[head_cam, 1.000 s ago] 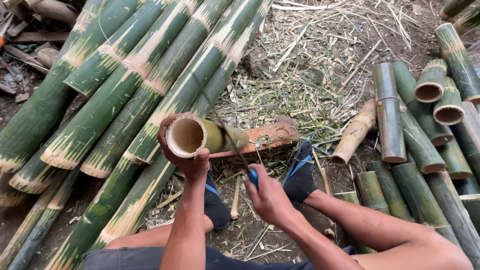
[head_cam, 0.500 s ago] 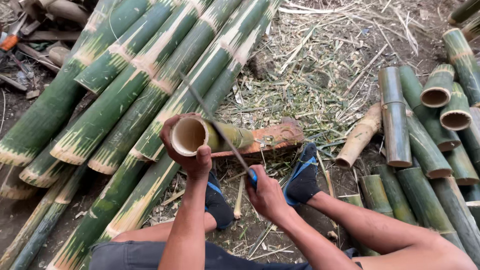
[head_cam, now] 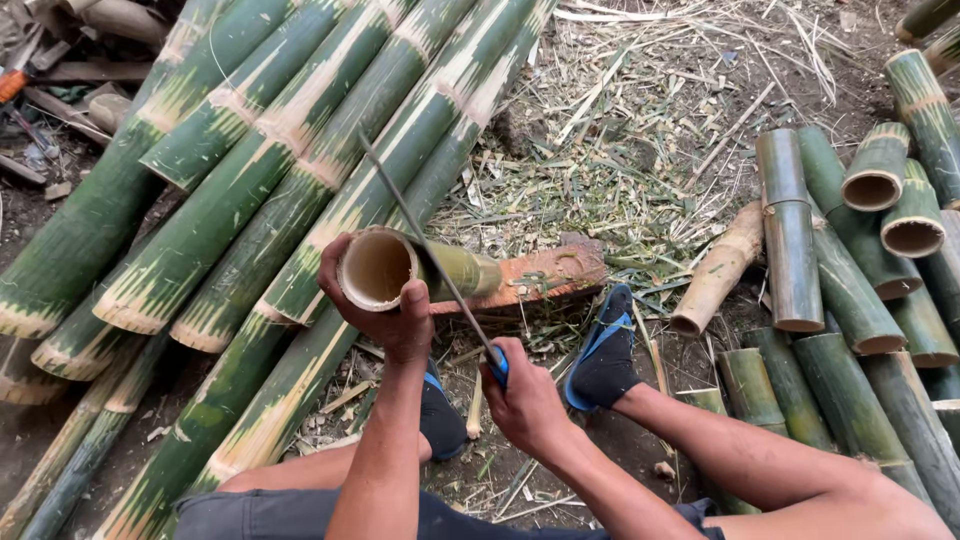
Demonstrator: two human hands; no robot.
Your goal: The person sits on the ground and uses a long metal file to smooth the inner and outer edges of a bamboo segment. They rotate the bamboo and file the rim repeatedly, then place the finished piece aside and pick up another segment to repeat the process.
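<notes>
A short bamboo tube (head_cam: 425,268) is lying with its far end on a reddish wooden block (head_cam: 540,272), hollow mouth facing the camera. The left hand (head_cam: 385,310) is gripping its open rim, fingers wrapped closed around it. The right hand (head_cam: 522,398) is clenching the blue handle of a long thin blade (head_cam: 425,245), which is crossing over the tube. If the blade skids on the smooth green skin, it could likely strike the left thumb. Long bamboo poles (head_cam: 280,180) are lying just beside.
</notes>
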